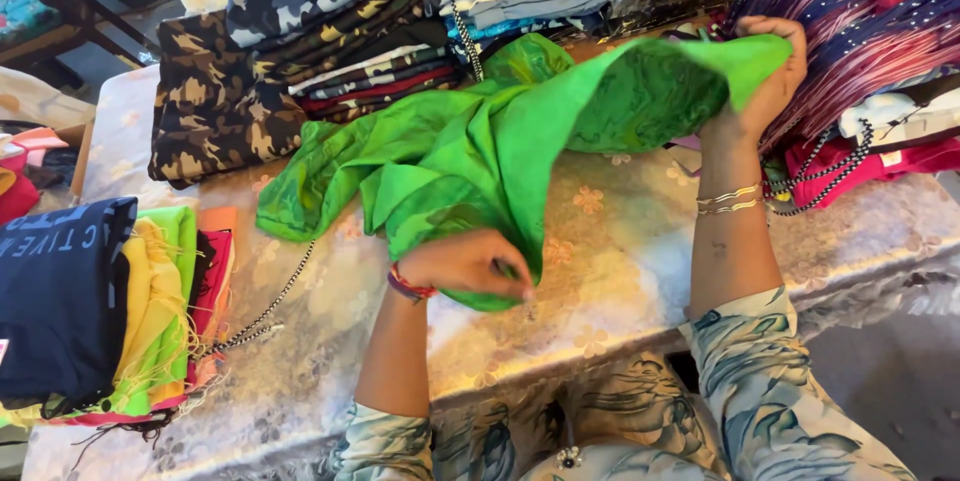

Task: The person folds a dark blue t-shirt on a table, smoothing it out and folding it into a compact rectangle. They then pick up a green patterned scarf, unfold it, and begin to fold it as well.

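1. The cloth (480, 156) held between the left hand (465, 266) and the right hand (770, 76) is bright green with a faint darker green swirl.
2. The folded stack (300, 26) at the far side is camouflage in brown, tan, black and grey-blue.
3. The fabrics (860, 11) at far right are purple with small white dots and pink stripes.
4. The pile (100, 311) at near left is navy, yellow, lime green and pink.
5. The table cover (620, 251) is pale, glossy, with gold flowers.
6. The sleeves (770, 401) are grey-blue with a leaf print.
7. The left wrist band (408, 288) is red and dark.
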